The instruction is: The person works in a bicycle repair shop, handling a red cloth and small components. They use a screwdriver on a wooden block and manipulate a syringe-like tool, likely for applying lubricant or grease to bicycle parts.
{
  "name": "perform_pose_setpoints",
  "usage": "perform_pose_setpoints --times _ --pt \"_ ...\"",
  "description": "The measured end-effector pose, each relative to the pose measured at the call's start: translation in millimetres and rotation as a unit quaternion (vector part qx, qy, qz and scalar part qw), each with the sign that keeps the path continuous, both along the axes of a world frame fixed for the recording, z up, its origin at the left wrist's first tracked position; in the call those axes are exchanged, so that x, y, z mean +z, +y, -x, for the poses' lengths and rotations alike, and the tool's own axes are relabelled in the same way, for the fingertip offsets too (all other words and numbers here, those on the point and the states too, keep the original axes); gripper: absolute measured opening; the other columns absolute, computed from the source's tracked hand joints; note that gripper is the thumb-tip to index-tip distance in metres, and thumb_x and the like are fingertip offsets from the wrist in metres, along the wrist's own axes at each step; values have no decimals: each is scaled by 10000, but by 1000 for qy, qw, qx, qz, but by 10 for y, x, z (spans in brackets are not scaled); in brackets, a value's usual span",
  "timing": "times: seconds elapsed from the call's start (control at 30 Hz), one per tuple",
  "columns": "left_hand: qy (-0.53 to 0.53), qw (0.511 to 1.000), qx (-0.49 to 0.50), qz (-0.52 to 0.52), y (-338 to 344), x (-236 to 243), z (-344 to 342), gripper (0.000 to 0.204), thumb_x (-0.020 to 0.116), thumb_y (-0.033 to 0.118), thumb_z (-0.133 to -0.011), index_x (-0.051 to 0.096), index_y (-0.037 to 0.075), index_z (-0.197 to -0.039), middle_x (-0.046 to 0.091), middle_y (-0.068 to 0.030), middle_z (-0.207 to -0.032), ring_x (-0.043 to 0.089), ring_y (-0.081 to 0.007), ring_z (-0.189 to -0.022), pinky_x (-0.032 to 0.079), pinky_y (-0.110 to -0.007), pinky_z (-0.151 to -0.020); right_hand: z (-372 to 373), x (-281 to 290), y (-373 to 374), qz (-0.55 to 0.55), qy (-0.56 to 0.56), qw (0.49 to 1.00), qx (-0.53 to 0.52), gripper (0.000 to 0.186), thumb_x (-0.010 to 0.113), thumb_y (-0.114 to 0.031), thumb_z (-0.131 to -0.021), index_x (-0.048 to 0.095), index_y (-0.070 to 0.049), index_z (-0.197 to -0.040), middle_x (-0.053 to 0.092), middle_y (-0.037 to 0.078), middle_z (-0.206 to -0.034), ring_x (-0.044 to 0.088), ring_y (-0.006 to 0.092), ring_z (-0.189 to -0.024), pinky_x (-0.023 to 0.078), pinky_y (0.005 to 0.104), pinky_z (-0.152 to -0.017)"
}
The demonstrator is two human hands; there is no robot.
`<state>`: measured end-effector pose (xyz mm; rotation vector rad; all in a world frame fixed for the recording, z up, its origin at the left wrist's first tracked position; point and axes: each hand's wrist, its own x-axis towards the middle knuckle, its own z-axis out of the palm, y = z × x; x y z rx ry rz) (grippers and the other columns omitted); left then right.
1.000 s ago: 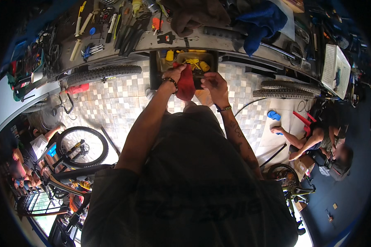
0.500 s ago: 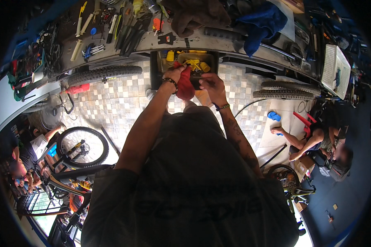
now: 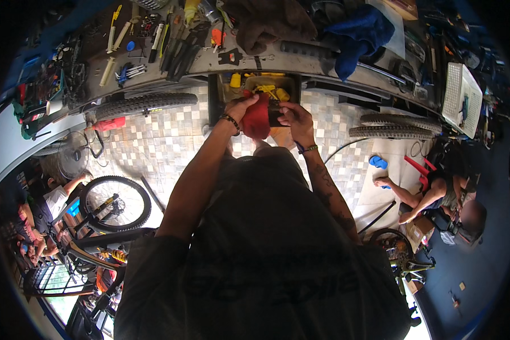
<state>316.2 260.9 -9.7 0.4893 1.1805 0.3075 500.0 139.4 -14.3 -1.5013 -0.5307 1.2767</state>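
In front of me, my left hand point(image 3: 239, 109) is closed on a red cloth point(image 3: 256, 120) that hangs down from its fingers. My right hand point(image 3: 296, 118) is held to the right of the cloth, its fingertips pinched together; whatever is between them is too small to make out. Both hands are over the near part of an open drawer point(image 3: 213, 99) under the workbench. Inside it lie yellow parts point(image 3: 281, 93) and a yellow container point(image 3: 235, 80). The cloth and hands hide part of the drawer's contents.
The workbench point(image 3: 209, 63) carries many tools, syringes point(image 3: 107, 71), a brown cloth point(image 3: 272, 28) and a blue cloth point(image 3: 361, 34). Bicycle tires point(image 3: 394, 131) rest below it. A bicycle wheel point(image 3: 143, 195) stands at left; a seated person point(image 3: 430, 198) is at right.
My right hand has come slightly toward the cloth, its fingertips closer together. The red cloth now spreads wider beside my left hand.
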Motion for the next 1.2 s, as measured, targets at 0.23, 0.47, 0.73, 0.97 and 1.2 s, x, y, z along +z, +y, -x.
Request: perform_pose_setpoints --times 0.23,0.47,0.73,0.97,1.2 --pt "-289 950 78 91 -244 602 566 618 777 442 -941 598 56 -1389 645 -130 -1400 662 -321 -1249 528 -497 -1085 -63 167 31 7 43 999 9 217 660 -133 -1046 661 3 -1215 765 129 -1088 757 169 -869 621 288 -784" --pt "-317 947 53 -7 -469 1038 511 536 722 363 -975 579 52 -1387 665 -124 -1334 691 -299 -1169 559 -443 -1014 20 612 130 -36 99 992 62 184 703 -48 -996 721 -22 -1177 763 104 -1189 729 174 -1063 566 294 -947" --pt "-165 952 -24 -255 -580 988 433 447 659 273 -1014 557 46 -1385 688 -116 -1258 723 -275 -1077 594 -383 -934 392 1067 231 -129 -106 972 166 280 779 -25 -891 744 -28 -1168 706 78 -1253 640 194 -1211 473 335 -1071" --pt "-325 932 138 -83 -500 1329 438 544 684 385 -1031 526 50 -1430 647 -119 -1363 675 -232 -1203 578 -385 -1012 409 1398 313 -137 56 972 185 474 690 -128 -1011 570 -35 -1460 634 103 -1376 597 196 -1269 449 328 -1110" --pt "-270 934 133 -193 -457 1365 869 592 577 452 -1069 474 59 -1501 585 -148 -1465 630 -286 -1284 556 -429 -1045 130 873 187 -91 33 971 220 404 667 -148 -1044 592 -28 -1422 683 86 -1272 632 197 -1226 480 343 -1089"
